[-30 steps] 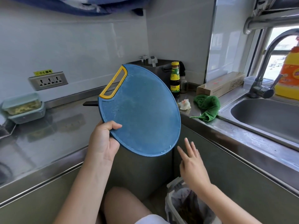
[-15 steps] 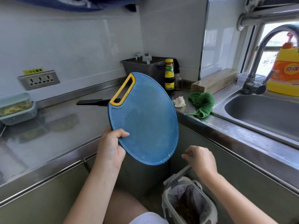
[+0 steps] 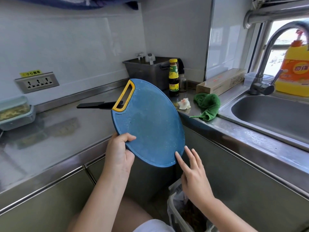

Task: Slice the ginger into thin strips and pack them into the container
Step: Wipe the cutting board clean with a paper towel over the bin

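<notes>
The container [image 3: 15,113] of pale yellow ginger shreds sits on the steel worktop [image 3: 66,131] at the nine o'clock edge of the view, against the wall and well apart from both hands.

Nearer the middle, the round blue cutting board [image 3: 150,124] is held clear of the worktop, tilted with its yellow handle at eleven o'clock and its lowest rim at five o'clock. The left hand [image 3: 118,153] grips its rim at eight o'clock, thumb curled over the face. The right hand [image 3: 194,178] is spread, fingers straight, fingertips at the board's five o'clock rim; whether they touch it I cannot tell. Below that hand, at six o'clock of the view, stands a bag-lined bin [image 3: 173,213] with dark scraps inside.

Behind the board's handle a black knife [image 3: 93,105] lies on the worktop, partly hidden. At one o'clock of the board stand a sauce bottle [image 3: 173,76] and a grey metal tub [image 3: 147,72]; at two o'clock lie a crumpled white scrap [image 3: 184,103] and a green cloth [image 3: 207,104]. Further out at three o'clock are the sink [image 3: 267,118], its tap [image 3: 265,67] and a yellow detergent bottle [image 3: 294,72].
</notes>
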Available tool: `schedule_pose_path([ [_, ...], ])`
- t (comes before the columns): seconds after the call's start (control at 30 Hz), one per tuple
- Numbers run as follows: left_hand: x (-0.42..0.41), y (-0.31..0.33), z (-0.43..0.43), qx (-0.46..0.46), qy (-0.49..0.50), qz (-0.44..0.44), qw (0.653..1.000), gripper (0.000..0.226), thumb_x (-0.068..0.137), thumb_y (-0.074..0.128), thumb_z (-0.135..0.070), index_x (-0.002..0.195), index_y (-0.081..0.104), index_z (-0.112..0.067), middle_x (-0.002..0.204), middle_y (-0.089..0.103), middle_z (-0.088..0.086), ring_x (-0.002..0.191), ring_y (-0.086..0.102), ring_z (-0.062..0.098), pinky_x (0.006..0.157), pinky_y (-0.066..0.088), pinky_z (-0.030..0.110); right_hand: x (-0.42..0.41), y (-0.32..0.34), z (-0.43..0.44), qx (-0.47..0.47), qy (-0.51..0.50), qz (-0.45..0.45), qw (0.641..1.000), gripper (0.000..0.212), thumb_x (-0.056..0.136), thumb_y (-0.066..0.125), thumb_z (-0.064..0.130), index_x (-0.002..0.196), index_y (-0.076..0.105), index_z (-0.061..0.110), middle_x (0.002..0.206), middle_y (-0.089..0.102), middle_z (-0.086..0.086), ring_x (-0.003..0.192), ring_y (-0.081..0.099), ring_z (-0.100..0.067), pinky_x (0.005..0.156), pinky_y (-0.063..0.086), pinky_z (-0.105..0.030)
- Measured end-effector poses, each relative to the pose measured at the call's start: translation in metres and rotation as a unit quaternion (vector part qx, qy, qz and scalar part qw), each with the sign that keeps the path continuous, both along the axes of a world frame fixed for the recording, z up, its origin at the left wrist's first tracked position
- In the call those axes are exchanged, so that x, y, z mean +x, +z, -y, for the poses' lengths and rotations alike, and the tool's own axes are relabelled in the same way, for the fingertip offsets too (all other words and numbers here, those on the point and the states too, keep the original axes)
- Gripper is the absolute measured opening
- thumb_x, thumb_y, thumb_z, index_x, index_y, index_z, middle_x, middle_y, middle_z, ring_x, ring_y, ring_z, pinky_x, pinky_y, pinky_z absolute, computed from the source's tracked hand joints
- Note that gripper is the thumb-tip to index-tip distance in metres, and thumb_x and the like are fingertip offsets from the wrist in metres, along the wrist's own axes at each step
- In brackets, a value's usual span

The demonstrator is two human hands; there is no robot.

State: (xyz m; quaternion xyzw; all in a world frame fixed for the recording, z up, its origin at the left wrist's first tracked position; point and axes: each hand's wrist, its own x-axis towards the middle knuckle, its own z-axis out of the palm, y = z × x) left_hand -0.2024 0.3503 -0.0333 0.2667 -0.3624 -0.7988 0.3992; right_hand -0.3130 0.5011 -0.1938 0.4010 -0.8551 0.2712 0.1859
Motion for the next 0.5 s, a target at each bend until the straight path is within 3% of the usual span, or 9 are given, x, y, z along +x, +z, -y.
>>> schedule_pose_path([
  [0.07,0.0,0.002,0.0,-0.005,0.0,0.012,1.0,0.04,0.08,0.041,0.016,0.092,0.066,-0.013,0.083,0.075,-0.001,0.087,0.068,0.023,0.072,0.054,0.036,-0.003,-0.001,0.002,0.019,-0.033,-0.003,0.999,0.074,0.061,0.078,0.0,0.131,0.06,0.017,0.139,0.051,-0.016,0.128,0.047,-0.041,0.099,0.037,-0.051],
  [0.13,0.001,0.002,-0.001,-0.013,0.003,0.021,1.0,0.04,0.08,0.042,0.016,0.093,0.066,-0.014,0.082,0.075,-0.001,0.086,0.068,0.023,0.071,0.053,0.035,-0.009,0.0,0.002,0.047,-0.055,0.005,0.997,0.05,0.062,0.081,0.004,0.111,0.073,0.015,0.123,0.064,-0.014,0.116,0.058,-0.039,0.096,0.044,-0.053],
  [0.23,0.003,0.001,-0.002,-0.011,0.005,0.019,1.0,0.041,0.081,0.043,0.015,0.096,0.066,-0.015,0.086,0.074,-0.001,0.088,0.068,0.023,0.07,0.053,0.034,-0.017,0.006,-0.002,0.039,-0.063,0.064,0.995,0.016,0.075,0.074,0.003,0.085,0.078,0.015,0.094,0.073,-0.005,0.09,0.068,-0.028,0.093,0.051,-0.047],
  [0.37,0.003,0.0,-0.003,-0.023,-0.001,0.009,1.0,0.044,0.08,0.041,0.016,0.099,0.066,-0.015,0.089,0.075,-0.001,0.089,0.068,0.022,0.071,0.053,0.034,-0.019,0.031,-0.003,-0.099,-0.029,0.222,0.97,0.014,0.089,0.066,0.012,0.099,0.074,0.017,0.093,0.068,0.007,0.085,0.062,-0.009,0.077,0.049,-0.017],
  [0.5,0.001,0.0,-0.006,-0.023,-0.003,0.008,1.0,0.043,0.081,0.042,0.015,0.1,0.067,-0.015,0.092,0.074,-0.001,0.092,0.068,0.022,0.074,0.053,0.034,-0.018,0.041,0.003,-0.142,-0.006,0.256,0.956,0.015,0.086,0.07,0.018,0.1,0.075,0.017,0.089,0.066,0.009,0.082,0.061,-0.003,0.076,0.052,-0.017],
])
